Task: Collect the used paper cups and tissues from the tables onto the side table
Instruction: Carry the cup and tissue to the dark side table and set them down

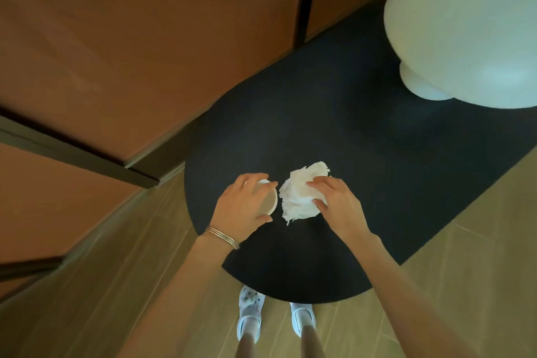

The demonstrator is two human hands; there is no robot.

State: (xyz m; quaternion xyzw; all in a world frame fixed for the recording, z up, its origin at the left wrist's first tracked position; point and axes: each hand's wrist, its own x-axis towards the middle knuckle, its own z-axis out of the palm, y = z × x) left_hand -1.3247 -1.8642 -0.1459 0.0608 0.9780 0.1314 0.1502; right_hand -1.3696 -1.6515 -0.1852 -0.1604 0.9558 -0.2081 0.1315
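While both hands work over the near half of the dark table [319, 113], each already has its own piece, so the relation that matters is the one between the two pieces; the paper cup [268, 201] lies at 9 o'clock of the tissue [299, 193], just beside it, with a thin strip of tabletop between them. The left hand [242, 206] wraps the cup, fingers curled over its far side and thumb hooked under its near edge; the cup is tipped, so its long axis runs roughly along the 9-to-3 line and one round end faces the tissue; whether that end is mouth or base I cannot tell. The right hand [338, 206] comes in from 5 o'clock and holds the crumpled tissue, fingers bent over its top and thumb pressed into its near edge; most of the wad spreads out toward 10 o'clock of that hand. Neither hand needs to cross the other; left is nearer the cup, right nearer the tissue. Whether this is the side table or one being cleared I cannot say. A white lamp [465, 23] stands well apart at 2 o'clock; a stack of thin bangles [222, 237] rings the left wrist.
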